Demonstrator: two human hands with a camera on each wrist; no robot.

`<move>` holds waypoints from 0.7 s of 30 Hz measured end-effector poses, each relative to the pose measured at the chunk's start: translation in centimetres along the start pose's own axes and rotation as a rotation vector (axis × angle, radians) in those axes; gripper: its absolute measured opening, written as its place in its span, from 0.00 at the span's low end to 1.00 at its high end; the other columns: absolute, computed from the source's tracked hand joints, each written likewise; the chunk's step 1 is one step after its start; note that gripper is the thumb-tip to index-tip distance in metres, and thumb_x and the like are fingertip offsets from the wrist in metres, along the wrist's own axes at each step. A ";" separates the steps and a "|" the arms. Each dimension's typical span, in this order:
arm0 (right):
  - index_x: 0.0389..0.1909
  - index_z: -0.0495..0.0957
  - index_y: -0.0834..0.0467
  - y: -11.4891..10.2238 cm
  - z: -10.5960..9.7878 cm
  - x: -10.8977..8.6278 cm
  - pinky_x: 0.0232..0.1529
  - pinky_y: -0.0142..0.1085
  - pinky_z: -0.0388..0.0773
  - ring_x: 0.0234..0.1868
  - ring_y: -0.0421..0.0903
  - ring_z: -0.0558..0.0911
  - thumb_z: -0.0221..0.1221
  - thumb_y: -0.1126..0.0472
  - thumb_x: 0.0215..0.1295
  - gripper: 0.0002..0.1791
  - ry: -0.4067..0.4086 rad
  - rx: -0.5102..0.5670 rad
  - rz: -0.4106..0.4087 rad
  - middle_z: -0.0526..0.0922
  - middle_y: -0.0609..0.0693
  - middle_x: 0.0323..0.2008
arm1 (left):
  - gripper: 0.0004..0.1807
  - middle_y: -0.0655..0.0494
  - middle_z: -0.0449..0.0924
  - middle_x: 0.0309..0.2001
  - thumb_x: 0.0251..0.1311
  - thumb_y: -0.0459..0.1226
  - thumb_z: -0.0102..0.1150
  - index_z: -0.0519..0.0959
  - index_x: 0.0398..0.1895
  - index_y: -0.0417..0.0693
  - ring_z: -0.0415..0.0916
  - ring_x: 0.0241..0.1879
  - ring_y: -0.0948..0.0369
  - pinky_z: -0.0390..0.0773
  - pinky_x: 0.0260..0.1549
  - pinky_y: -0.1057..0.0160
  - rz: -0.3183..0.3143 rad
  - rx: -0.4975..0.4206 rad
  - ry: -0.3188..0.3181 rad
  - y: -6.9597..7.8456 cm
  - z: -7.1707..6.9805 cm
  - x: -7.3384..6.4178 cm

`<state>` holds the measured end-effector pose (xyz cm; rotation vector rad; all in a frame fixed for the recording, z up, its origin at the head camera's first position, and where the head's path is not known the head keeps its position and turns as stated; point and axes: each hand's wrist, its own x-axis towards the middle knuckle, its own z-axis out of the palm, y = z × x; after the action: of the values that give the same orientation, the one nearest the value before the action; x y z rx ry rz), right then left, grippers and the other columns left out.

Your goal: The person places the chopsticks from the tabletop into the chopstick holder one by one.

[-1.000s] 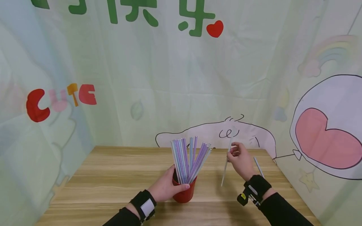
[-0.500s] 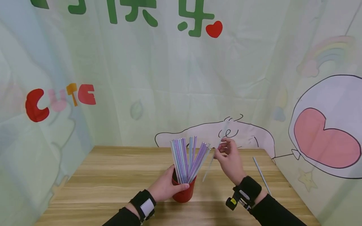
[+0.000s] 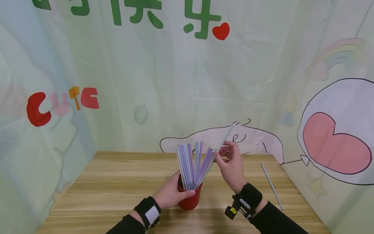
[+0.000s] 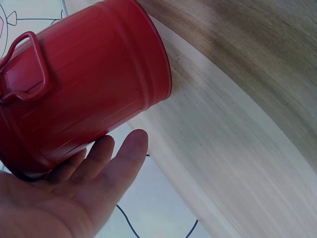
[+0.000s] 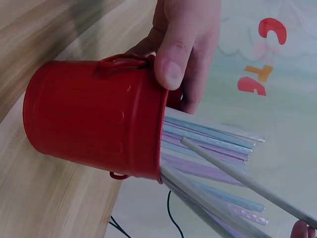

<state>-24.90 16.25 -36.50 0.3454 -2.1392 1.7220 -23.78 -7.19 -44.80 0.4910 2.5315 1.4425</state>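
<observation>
A small red bucket [image 3: 189, 202] with wire-like side handles stands on the table, full of pastel straws [image 3: 186, 162] in lilac, pale blue and white. My left hand [image 3: 170, 195] grips it at the rim, thumb on the near side; the right wrist view shows that thumb [image 5: 172, 72] over the edge. In the left wrist view the fingers lie along the bucket's wall [image 4: 94, 74]. Between thumb and fingertips my right hand [image 3: 232, 164] pinches one pale straw [image 5: 247, 183], slanted, its lower end overlapping the bunch just outside the bucket's mouth.
Another bluish straw [image 3: 271, 185] lies alone on the wooden table [image 3: 125, 175], right of my right hand. A printed cloth backdrop [image 3: 187, 81] hangs behind the table and along both sides.
My right hand has moved left with its straw, from the table's right side to close beside the bucket. The lone straw now shows fully. The left hand and bucket stay put.
</observation>
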 end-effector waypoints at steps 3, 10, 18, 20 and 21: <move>0.61 0.64 0.58 0.1 0.3 -0.4 0.41 0.30 0.86 0.43 0.48 0.82 0.61 0.69 0.70 0.23 0.008 0.000 -0.015 0.77 0.56 0.44 | 0.51 0.52 0.66 0.74 0.57 0.55 0.71 0.53 0.79 0.63 0.70 0.69 0.46 0.69 0.65 0.31 0.003 -0.006 -0.003 0.0 0.0 0.0; 0.59 0.65 0.59 0.7 0.9 -1.4 0.41 0.31 0.87 0.42 0.51 0.84 0.61 0.71 0.69 0.22 0.006 0.022 -0.040 0.78 0.58 0.42 | 0.52 0.53 0.65 0.75 0.57 0.56 0.71 0.52 0.80 0.64 0.69 0.70 0.46 0.69 0.65 0.30 0.002 -0.009 -0.006 0.0 0.0 0.0; 0.59 0.66 0.59 1.6 1.3 -2.2 0.42 0.36 0.88 0.42 0.52 0.84 0.61 0.71 0.68 0.22 -0.002 0.031 -0.023 0.78 0.57 0.42 | 0.52 0.52 0.66 0.74 0.57 0.56 0.72 0.53 0.80 0.62 0.71 0.69 0.46 0.71 0.63 0.31 -0.003 0.005 0.003 -0.1 -0.1 0.1; 0.59 0.66 0.59 1.8 1.3 -2.4 0.42 0.35 0.88 0.43 0.54 0.84 0.62 0.70 0.69 0.22 -0.011 0.031 -0.008 0.78 0.57 0.42 | 0.52 0.52 0.66 0.74 0.57 0.55 0.72 0.53 0.80 0.61 0.71 0.68 0.46 0.72 0.63 0.31 -0.002 0.006 0.003 -0.1 -0.1 0.1; 0.60 0.66 0.59 1.9 1.3 -2.5 0.42 0.34 0.88 0.43 0.54 0.84 0.62 0.70 0.69 0.22 -0.015 0.030 0.000 0.78 0.57 0.42 | 0.52 0.52 0.66 0.74 0.57 0.55 0.72 0.53 0.80 0.61 0.71 0.68 0.46 0.72 0.63 0.31 0.000 0.006 0.004 -0.1 -0.1 0.1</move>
<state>-23.55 15.26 -39.50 0.3677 -2.1261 1.7580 -23.88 -7.28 -44.85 0.4896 2.5394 1.4375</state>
